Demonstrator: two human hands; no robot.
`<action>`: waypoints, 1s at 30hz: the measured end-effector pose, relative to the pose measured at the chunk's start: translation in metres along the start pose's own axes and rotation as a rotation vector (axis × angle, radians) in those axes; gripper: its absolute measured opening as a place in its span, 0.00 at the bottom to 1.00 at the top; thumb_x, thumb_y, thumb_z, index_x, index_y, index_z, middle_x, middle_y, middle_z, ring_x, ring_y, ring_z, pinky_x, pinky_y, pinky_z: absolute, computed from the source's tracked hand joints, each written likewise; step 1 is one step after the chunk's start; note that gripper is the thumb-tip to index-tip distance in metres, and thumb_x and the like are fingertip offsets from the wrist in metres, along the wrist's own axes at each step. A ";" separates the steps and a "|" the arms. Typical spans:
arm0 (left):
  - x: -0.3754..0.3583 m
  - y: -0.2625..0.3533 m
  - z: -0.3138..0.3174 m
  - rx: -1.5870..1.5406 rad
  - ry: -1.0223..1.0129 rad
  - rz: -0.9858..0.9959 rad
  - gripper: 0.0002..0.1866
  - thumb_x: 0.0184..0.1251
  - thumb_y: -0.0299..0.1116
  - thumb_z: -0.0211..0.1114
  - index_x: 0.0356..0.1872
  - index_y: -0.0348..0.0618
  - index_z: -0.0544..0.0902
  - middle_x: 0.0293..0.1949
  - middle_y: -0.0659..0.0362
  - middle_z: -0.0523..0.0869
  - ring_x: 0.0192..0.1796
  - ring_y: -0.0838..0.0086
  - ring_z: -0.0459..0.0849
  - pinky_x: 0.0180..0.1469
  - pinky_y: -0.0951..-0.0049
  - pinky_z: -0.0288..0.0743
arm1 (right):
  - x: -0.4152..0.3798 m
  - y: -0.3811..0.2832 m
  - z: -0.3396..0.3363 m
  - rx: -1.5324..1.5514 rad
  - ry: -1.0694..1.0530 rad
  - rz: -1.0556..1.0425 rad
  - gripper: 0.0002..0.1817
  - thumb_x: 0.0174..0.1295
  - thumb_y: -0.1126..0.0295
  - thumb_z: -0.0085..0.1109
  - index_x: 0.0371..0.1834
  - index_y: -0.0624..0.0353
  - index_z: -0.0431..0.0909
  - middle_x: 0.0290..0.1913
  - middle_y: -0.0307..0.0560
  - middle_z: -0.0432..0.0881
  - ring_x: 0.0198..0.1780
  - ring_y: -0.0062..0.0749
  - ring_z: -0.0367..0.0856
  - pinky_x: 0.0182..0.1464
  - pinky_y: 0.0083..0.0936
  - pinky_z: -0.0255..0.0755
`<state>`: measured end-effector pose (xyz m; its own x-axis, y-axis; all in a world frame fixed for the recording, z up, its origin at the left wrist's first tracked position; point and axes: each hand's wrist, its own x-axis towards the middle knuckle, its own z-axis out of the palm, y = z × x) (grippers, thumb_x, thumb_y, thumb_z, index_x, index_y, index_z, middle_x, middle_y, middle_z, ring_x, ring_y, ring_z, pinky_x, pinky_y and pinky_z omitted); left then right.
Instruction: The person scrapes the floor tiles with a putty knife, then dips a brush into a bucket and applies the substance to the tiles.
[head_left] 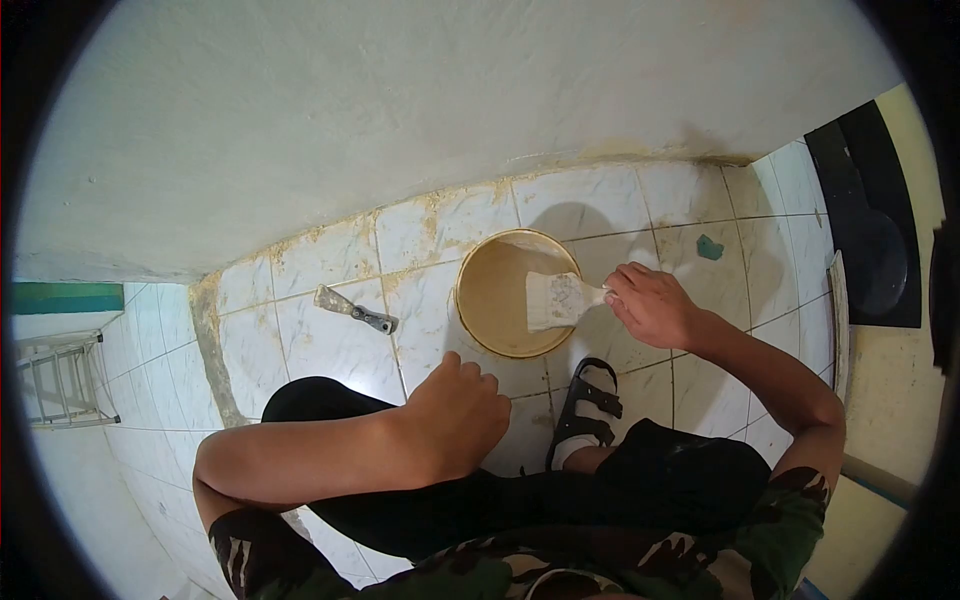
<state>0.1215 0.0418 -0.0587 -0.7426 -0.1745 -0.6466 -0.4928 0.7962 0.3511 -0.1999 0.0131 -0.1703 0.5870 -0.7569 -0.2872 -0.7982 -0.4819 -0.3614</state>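
Observation:
My right hand (648, 304) grips a wide paintbrush (556, 300) by its handle. The brush's pale, paint-caked head overlaps the right side of a round cream bucket (516, 353) standing on the floor. Inside the bucket shows a beige surface. Near my knee, my left hand (458, 415) is curled into a loose fist, with nothing showing in it. A putty knife (356, 309) with a dark handle lies on the tiles left of the bucket, its stained blade pointing up and left.
A grey-white wall (400, 100) rises beyond, with yellowish crumbs along its foot. On the marbled tile floor (330, 350) lies a small green scrap (709, 248). My sandalled foot (590, 405) is just below the bucket. A metal ladder (65, 382) is at far left, a black panel (870, 220) at right.

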 end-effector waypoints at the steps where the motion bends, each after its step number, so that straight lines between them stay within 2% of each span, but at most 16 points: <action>1: 0.000 0.001 -0.001 0.004 -0.005 -0.004 0.16 0.74 0.40 0.65 0.49 0.35 0.86 0.46 0.48 0.87 0.54 0.55 0.85 0.59 0.55 0.74 | 0.000 0.000 0.002 -0.002 -0.012 0.038 0.10 0.76 0.66 0.54 0.49 0.63 0.71 0.48 0.56 0.80 0.51 0.54 0.81 0.50 0.49 0.77; 5: -0.002 0.002 -0.002 0.015 0.005 0.001 0.15 0.73 0.39 0.64 0.48 0.35 0.86 0.45 0.47 0.86 0.54 0.55 0.85 0.59 0.55 0.74 | 0.002 -0.001 0.001 0.146 -0.021 0.062 0.10 0.76 0.67 0.55 0.49 0.64 0.70 0.46 0.60 0.80 0.49 0.58 0.82 0.48 0.52 0.76; 8: 0.000 0.001 -0.001 0.000 0.008 0.003 0.16 0.74 0.39 0.65 0.49 0.35 0.86 0.46 0.47 0.87 0.54 0.56 0.85 0.59 0.55 0.74 | 0.007 -0.011 -0.016 0.178 -0.112 0.188 0.11 0.76 0.68 0.56 0.49 0.64 0.68 0.43 0.62 0.80 0.45 0.62 0.82 0.46 0.53 0.76; 10: 0.001 0.002 0.003 -0.006 0.033 -0.001 0.14 0.70 0.36 0.66 0.48 0.36 0.87 0.46 0.47 0.88 0.53 0.56 0.86 0.58 0.56 0.74 | 0.007 -0.012 -0.019 0.141 0.042 0.099 0.11 0.75 0.68 0.56 0.49 0.64 0.67 0.42 0.61 0.79 0.41 0.63 0.82 0.44 0.52 0.76; 11: 0.001 0.002 0.004 -0.014 0.058 -0.008 0.14 0.66 0.33 0.67 0.47 0.36 0.89 0.47 0.48 0.89 0.53 0.56 0.86 0.58 0.57 0.75 | 0.007 -0.011 -0.019 0.141 0.043 0.101 0.11 0.75 0.68 0.56 0.49 0.64 0.67 0.42 0.61 0.79 0.41 0.63 0.82 0.44 0.52 0.76; 15: 0.001 0.001 0.002 -0.012 0.054 -0.003 0.14 0.66 0.33 0.67 0.48 0.36 0.89 0.47 0.47 0.89 0.53 0.55 0.86 0.58 0.57 0.74 | 0.008 0.000 -0.008 0.048 0.100 0.016 0.10 0.74 0.69 0.57 0.47 0.63 0.67 0.42 0.58 0.80 0.42 0.60 0.83 0.42 0.51 0.76; 17: 0.002 0.002 0.002 0.022 0.012 -0.008 0.18 0.74 0.42 0.66 0.50 0.36 0.86 0.46 0.48 0.87 0.55 0.55 0.85 0.58 0.55 0.74 | 0.006 0.005 -0.004 -0.021 0.106 -0.022 0.10 0.74 0.69 0.57 0.47 0.63 0.68 0.41 0.57 0.80 0.41 0.59 0.83 0.42 0.50 0.77; 23: 0.001 0.002 0.000 0.013 0.007 -0.006 0.18 0.73 0.42 0.66 0.50 0.35 0.85 0.47 0.47 0.87 0.55 0.55 0.85 0.60 0.56 0.74 | 0.006 0.002 -0.007 0.049 0.130 0.064 0.09 0.73 0.70 0.58 0.46 0.62 0.68 0.43 0.55 0.79 0.43 0.56 0.83 0.41 0.47 0.78; 26: 0.001 0.001 -0.003 0.007 -0.004 0.000 0.18 0.73 0.42 0.67 0.50 0.35 0.85 0.47 0.46 0.87 0.55 0.54 0.85 0.60 0.56 0.74 | 0.007 0.010 -0.001 -0.037 0.168 -0.051 0.10 0.73 0.70 0.57 0.47 0.62 0.67 0.43 0.56 0.80 0.43 0.57 0.83 0.42 0.48 0.78; 29: 0.001 0.001 -0.001 0.010 0.009 -0.001 0.18 0.73 0.43 0.67 0.50 0.35 0.85 0.47 0.47 0.87 0.55 0.54 0.85 0.60 0.56 0.74 | 0.008 0.012 0.003 0.032 0.097 -0.032 0.10 0.73 0.71 0.57 0.48 0.64 0.66 0.40 0.57 0.80 0.42 0.59 0.84 0.43 0.49 0.77; 30: 0.001 0.001 0.000 0.014 0.008 0.000 0.18 0.73 0.43 0.67 0.50 0.35 0.85 0.47 0.47 0.87 0.55 0.54 0.85 0.60 0.56 0.74 | 0.009 0.009 -0.002 0.107 0.031 0.045 0.10 0.74 0.71 0.56 0.49 0.63 0.66 0.39 0.59 0.80 0.42 0.60 0.83 0.43 0.47 0.77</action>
<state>0.1203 0.0423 -0.0589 -0.7464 -0.1793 -0.6409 -0.4866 0.8039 0.3419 -0.2022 0.0011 -0.1743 0.5452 -0.7907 -0.2786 -0.8036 -0.3983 -0.4422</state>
